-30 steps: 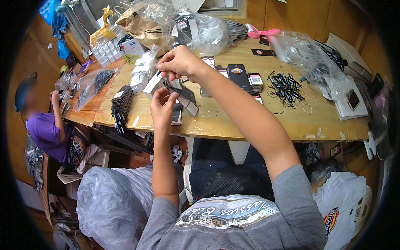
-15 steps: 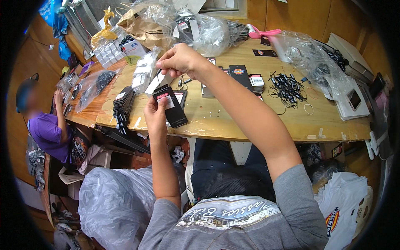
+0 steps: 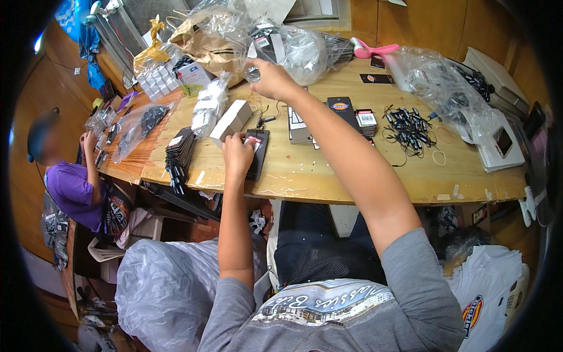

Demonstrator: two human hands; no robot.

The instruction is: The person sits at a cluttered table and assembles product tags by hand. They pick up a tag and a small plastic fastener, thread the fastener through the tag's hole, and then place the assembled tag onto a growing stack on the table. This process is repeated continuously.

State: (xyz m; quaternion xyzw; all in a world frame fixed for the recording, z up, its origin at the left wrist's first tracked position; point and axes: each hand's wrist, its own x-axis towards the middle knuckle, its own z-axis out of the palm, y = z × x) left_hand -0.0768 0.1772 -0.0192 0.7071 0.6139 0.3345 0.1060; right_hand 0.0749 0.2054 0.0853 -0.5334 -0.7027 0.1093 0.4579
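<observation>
My left hand (image 3: 237, 157) is low over the table, its fingers closed on the upper part of a black hang tag (image 3: 257, 166) with a white and red sticker. The tag lies at or just above the tabletop; contact with other tags beneath is hard to tell. My right hand (image 3: 271, 81) is raised further back, thumb and fingers apart, with nothing visible between them. A white box (image 3: 232, 120) stands beyond my left hand. Next to it, black cords (image 3: 267, 119) lie loose. A stack of black tags with strings (image 3: 180, 149) sits left of the box.
Stacked black tags (image 3: 340, 106) and a heap of black string fasteners (image 3: 409, 130) occupy the table's right half. Clear plastic bags (image 3: 302, 50) and a paper bag (image 3: 205, 44) line the back. A person in purple (image 3: 73, 190) works at the left; a large plastic sack (image 3: 161, 287) stands below.
My left hand has lowered the black tag from mid-air to the table. My right hand has released the tag's string, opened, and shifted slightly right.
</observation>
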